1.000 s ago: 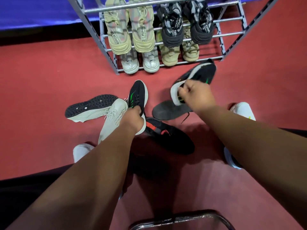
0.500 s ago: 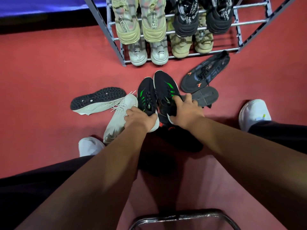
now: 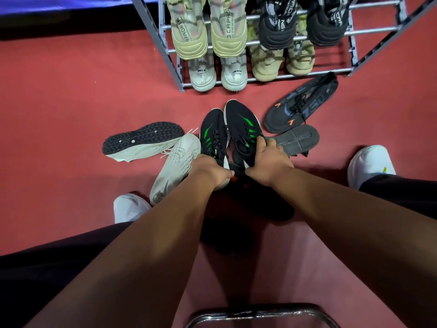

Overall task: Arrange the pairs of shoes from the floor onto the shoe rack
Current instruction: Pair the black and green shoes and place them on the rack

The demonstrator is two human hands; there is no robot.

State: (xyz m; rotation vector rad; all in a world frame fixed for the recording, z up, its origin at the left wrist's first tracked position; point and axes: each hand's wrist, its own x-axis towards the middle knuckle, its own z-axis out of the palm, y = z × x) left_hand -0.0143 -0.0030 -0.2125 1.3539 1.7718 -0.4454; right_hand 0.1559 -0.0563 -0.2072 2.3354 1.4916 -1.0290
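- The left hand is curled round the heel of the left black-and-green shoe, knuckles up and thumb pointing inward.
- The right hand clamps the heel end of the right black-and-green shoe, with its fingers reaching forward along the shoe's outer side.
- Both forearms are bare and stretch forward and down, drawing together so the two hands sit close, nearly touching.
- The two gripped shoes lie side by side, sides touching, toes aimed at the shoe rack. I cannot tell whether they rest on the red floor or are just off it.
- Under the hands lies a black shoe with red marks.
- Just left is a white knit shoe standing upright, and beyond it its mate lies tipped on its side, black sole showing.
- To the right, a dark grey shoe with orange marks is upright near the rack, and another lies sole up beside the right hand.
- The rack holds four pairs, heels outward: a beige pair and a black pair above, a white pair and a tan pair below.
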